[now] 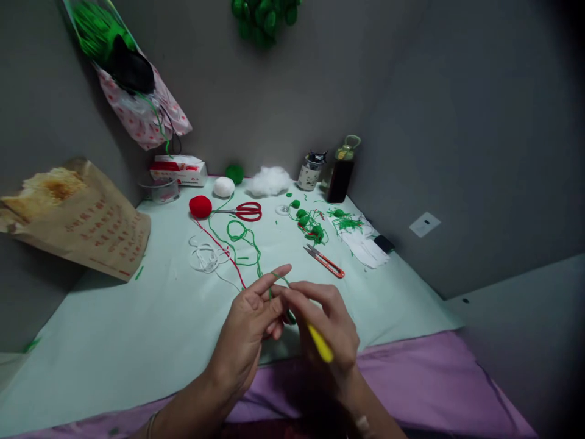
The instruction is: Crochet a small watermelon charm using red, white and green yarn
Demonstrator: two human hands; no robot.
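Note:
My left hand is closed at the front of the table, pinching green yarn; a strand runs over its raised index finger. A small dark green crochet piece shows below its fingertips, partly hidden. My right hand grips a crochet hook with a yellow handle, its tip hidden at the left fingers. Green yarn trails back over the table in loose loops. Near it lie a red yarn ball, a white yarn ball and a tangle of white yarn.
Red-handled scissors and orange thread snips lie beyond my hands. Several small green balls with yarn ends sit mid-right. White stuffing, a dark bottle and a box stand behind. A paper bag of bread is left.

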